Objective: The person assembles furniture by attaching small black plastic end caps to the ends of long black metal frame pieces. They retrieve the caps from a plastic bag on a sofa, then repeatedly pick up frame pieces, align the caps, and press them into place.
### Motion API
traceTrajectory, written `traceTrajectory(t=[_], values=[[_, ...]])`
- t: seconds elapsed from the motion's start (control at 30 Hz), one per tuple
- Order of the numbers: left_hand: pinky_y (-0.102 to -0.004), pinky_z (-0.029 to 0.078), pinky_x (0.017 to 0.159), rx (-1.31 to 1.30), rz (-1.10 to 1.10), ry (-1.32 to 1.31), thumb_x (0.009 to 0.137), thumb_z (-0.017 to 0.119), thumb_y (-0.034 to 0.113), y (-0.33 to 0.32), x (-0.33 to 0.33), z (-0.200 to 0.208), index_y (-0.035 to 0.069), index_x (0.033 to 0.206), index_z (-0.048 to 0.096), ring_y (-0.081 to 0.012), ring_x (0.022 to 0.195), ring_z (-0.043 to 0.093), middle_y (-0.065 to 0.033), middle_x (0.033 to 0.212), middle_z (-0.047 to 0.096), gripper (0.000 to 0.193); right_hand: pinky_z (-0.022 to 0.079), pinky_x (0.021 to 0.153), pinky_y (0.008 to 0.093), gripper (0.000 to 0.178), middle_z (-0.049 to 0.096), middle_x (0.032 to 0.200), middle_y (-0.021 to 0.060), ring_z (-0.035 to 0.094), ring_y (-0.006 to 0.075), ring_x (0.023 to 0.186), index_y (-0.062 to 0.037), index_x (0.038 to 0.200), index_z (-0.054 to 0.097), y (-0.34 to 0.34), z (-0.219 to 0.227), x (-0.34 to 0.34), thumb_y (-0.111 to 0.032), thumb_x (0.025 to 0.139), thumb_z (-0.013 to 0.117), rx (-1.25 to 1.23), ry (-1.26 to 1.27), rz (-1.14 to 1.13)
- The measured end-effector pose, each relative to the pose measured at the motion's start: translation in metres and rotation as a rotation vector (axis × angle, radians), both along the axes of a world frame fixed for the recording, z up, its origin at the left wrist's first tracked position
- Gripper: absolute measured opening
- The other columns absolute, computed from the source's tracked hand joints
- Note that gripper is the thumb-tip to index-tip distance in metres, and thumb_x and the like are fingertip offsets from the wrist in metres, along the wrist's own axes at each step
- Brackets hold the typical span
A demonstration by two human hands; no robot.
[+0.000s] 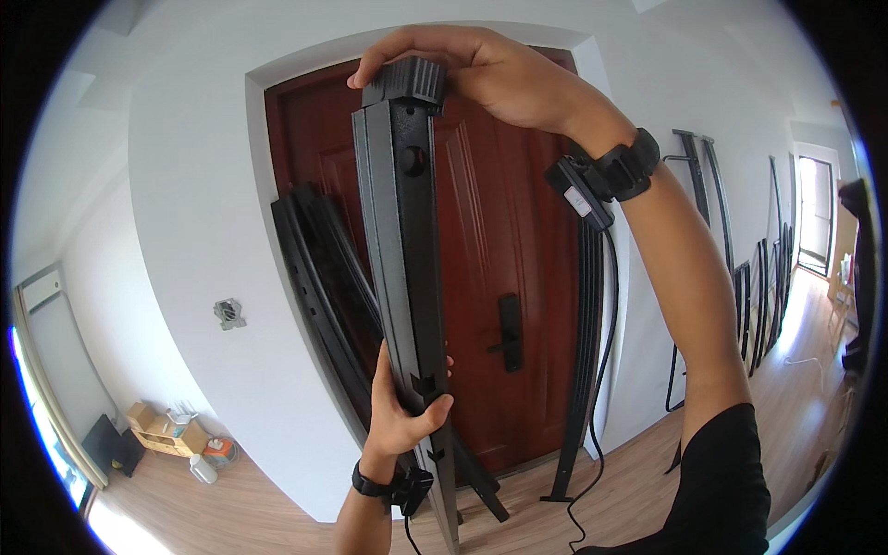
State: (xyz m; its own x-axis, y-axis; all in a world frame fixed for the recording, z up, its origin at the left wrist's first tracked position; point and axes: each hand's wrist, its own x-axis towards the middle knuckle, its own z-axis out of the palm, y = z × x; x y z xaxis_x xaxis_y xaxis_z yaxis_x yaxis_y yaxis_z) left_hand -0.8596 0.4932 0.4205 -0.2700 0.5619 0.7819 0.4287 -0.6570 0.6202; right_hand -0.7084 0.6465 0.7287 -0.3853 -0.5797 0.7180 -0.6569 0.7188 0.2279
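A long black metal post (407,305) stands upright through the middle of the frame, before a dark red door (518,268) with more black curved bars (319,277) leaning at its left edge. The right hand (490,69), top centre, is clenched over a black plastic end cap (407,83) sitting on the post's top; the left hand (402,416), lower centre, grasps the post's lower stretch. The cap seems to be in the seating step; pressing it home would call for a steady post. Cardboard boxes (166,430) sit lower left, contents unclear
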Motion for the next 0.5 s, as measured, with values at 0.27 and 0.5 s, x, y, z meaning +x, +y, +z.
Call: traceTrajectory(t=[0.27, 0.5], values=[[-0.0443, 0.058, 0.094, -0.005, -0.010, -0.009, 0.072, 0.089, 0.046, -0.002, -0.004, -0.002, 0.005, 0.148, 0.043, -0.0301, 0.113, 0.067, -0.0180, 0.130, 0.062, 0.098, 0.044, 0.121, 0.0432, 0.049, 0.070, 0.129, 0.0077, 0.062, 0.0266, 0.131, -0.0164, 0.138, 0.064, -0.007, 0.005, -0.008, 0.007, 0.102, 0.040, 0.107, 0.048, 0.030], [-0.0444, 0.058, 0.095, -0.013, 0.000, -0.028, 0.070, 0.089, 0.052, -0.003, -0.007, 0.000, 0.005, 0.147, 0.043, -0.0306, 0.112, 0.067, -0.0186, 0.130, 0.063, 0.101, 0.044, 0.121, 0.0440, 0.052, 0.070, 0.130, 0.0068, 0.060, 0.0263, 0.133, -0.0184, 0.136, 0.065, -0.008, 0.002, -0.013, 0.008, 0.099, 0.041, 0.059, 0.033, 0.014]])
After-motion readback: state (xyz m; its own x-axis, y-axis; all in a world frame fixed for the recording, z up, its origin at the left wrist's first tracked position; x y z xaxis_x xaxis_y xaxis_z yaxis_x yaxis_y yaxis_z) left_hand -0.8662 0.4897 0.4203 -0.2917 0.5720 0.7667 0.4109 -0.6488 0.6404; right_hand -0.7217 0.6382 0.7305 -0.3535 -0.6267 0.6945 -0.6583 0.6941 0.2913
